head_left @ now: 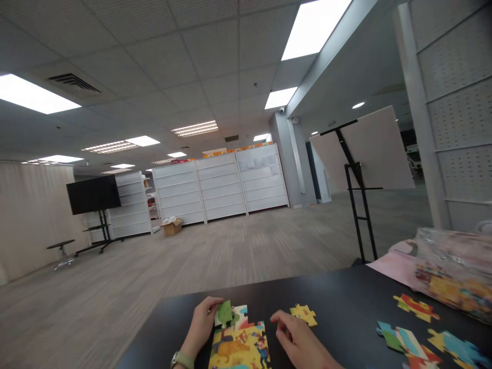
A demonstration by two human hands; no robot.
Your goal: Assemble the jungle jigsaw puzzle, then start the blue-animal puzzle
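A partly joined jigsaw puzzle (232, 351) lies on the black table, showing a spotted big cat and a small figure on yellow. At its upper left edge, my left hand (203, 320) is closed with its fingertips on a green puzzle piece (225, 311). My right hand (298, 341) hovers or rests just right of the puzzle, fingers bent and apart, with nothing visible in them. Just beyond it is a loose yellow puzzle piece (304, 313). A watch (181, 360) is on my left wrist.
Farther right on the table (338, 294) lie a red-yellow piece (415, 307) and several other loose pieces (413, 343). A clear plastic bag (453, 271) of pieces sits at the right edge. Beyond stand an easel board (369, 154), white shelves (219, 187) and a screen on a stand (94, 195).
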